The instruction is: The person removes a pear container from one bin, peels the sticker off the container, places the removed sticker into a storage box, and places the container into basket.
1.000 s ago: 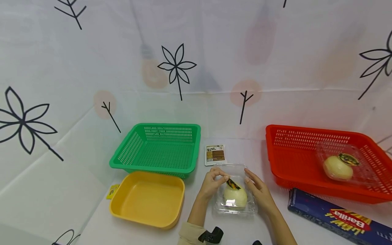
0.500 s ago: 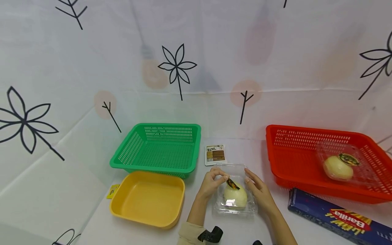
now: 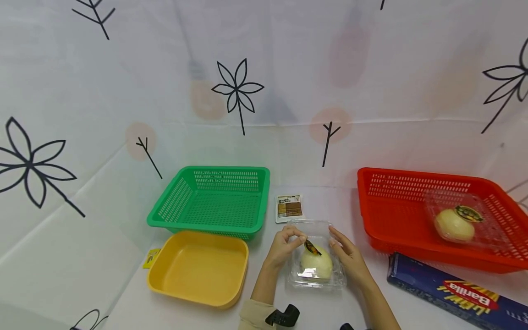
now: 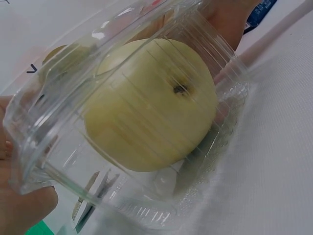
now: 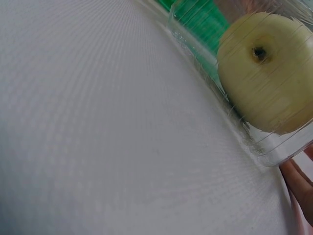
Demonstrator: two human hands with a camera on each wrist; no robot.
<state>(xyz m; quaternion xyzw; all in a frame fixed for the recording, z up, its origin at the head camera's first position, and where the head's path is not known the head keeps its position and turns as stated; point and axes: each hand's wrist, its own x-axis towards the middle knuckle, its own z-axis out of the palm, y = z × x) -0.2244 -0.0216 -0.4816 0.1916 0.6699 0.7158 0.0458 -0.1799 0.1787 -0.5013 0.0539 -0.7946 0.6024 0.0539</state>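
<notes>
A clear plastic clamshell container point(image 3: 297, 275) stands on the white table with a round, pale yellow-green fruit point(image 3: 316, 265) inside. On top of it shows a dark oval label point(image 3: 312, 248). My left hand point(image 3: 285, 246) has its fingers bent over the container's upper left edge, index fingertip and thumb right by the label. In the left wrist view, that thumb point(image 4: 41, 200) lies against the container's rim. My right hand point(image 3: 348, 254) rests along the container's right side, fingers extended. Through the ribbed wall, the right wrist view shows the fruit's dark dimple.
Left are a green basket point(image 3: 208, 228) and a yellow tub point(image 3: 198, 270), with a small yellow packet point(image 3: 151, 258) beside it. Behind the container lies a flat brown-labelled pack point(image 3: 289, 209). At right, a red basket point(image 3: 396, 215) holds another boxed fruit point(image 3: 455, 225), near a blue Barilla box point(image 3: 458, 291).
</notes>
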